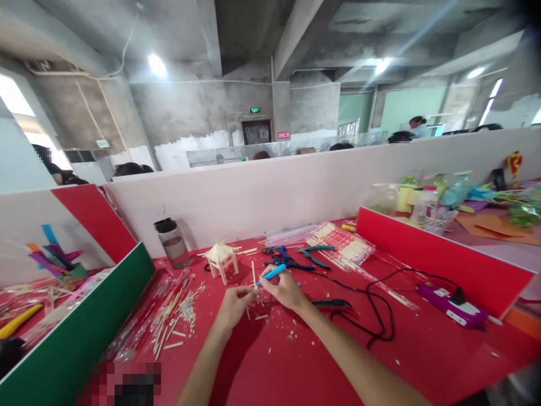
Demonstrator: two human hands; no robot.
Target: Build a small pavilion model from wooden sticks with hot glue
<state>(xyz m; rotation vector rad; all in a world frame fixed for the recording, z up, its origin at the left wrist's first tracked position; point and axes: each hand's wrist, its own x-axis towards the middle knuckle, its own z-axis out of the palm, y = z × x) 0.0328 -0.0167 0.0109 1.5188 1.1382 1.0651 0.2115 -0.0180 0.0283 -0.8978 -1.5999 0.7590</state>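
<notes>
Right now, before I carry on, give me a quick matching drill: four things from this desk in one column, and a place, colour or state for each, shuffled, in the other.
1. pen
2. bottle
3. power strip
4. stick hut

A. upright, with a black lid
B. pale, with a pointed roof
C. in the right hand
D. mostly purple, with a plug in it

Right pairs: 1-C, 2-A, 3-D, 4-B.

Red tabletop (406, 344), stick-built pavilion (220, 252), black-lidded bottle (174, 246), loose sticks (168, 317), pliers (316, 260), purple power strip (450, 305), probably a blue glue gun (284, 257)
</notes>
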